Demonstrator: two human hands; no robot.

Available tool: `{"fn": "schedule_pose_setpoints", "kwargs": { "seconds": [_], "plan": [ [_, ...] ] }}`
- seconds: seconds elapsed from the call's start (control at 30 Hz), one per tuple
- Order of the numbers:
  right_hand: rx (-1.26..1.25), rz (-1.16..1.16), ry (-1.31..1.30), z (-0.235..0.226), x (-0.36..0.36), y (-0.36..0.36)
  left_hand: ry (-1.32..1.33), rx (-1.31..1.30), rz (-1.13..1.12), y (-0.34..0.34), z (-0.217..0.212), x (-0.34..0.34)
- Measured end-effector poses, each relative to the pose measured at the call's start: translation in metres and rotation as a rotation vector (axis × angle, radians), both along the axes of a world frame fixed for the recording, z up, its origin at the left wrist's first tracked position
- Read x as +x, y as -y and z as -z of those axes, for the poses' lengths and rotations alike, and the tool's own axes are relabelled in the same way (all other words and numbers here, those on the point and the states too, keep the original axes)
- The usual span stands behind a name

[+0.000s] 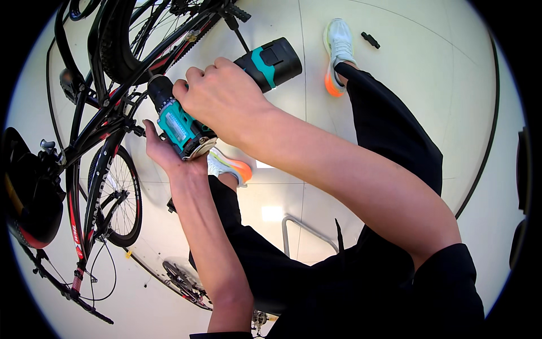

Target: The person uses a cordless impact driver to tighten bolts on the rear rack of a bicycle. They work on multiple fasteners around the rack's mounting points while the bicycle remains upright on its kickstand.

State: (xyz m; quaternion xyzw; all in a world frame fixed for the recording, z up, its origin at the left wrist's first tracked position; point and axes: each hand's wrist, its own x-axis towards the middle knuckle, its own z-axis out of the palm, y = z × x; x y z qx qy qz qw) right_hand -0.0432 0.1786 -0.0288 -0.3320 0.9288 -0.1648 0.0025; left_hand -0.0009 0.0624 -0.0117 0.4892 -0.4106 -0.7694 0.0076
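Observation:
A teal and black cordless drill (178, 125) is gripped in my right hand (223, 97), its fingers wrapped round the handle. The battery end (275, 63) points away to the right. My left hand (162, 148) cups the drill's body from below, thumb raised along its side; its other fingers are hidden under the tool. The drill's black chuck (160, 90) faces a black and red bicycle (84, 127) on the left, close to its frame tubes and tyre. Whether the tip touches the bicycle I cannot tell.
A large black rounded shape (34, 192), perhaps the saddle, sits at the far left. A small black part (370, 40) lies on the pale tiled floor beyond my shoe (340, 48). Behind my legs are a bent grey metal tube (286, 237) and another bicycle's wheel (183, 279).

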Motion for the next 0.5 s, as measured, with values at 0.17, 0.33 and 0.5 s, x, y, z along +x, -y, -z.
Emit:
{"fn": "schedule_pose_setpoints", "kwargs": {
  "seconds": [0.17,0.33,0.5],
  "plan": [
    [-0.024,0.004,0.001,-0.0001,0.001,0.0039,-0.006,0.012,0.008,0.0026,-0.0018,0.0012],
    [-0.011,-0.011,-0.003,-0.0016,0.0006,0.0052,-0.016,0.003,0.015,0.0075,-0.0006,0.0024],
    [-0.031,-0.009,0.004,-0.0024,0.001,0.0065,-0.018,0.016,0.015,0.0094,-0.0013,0.0036]
  ]
}}
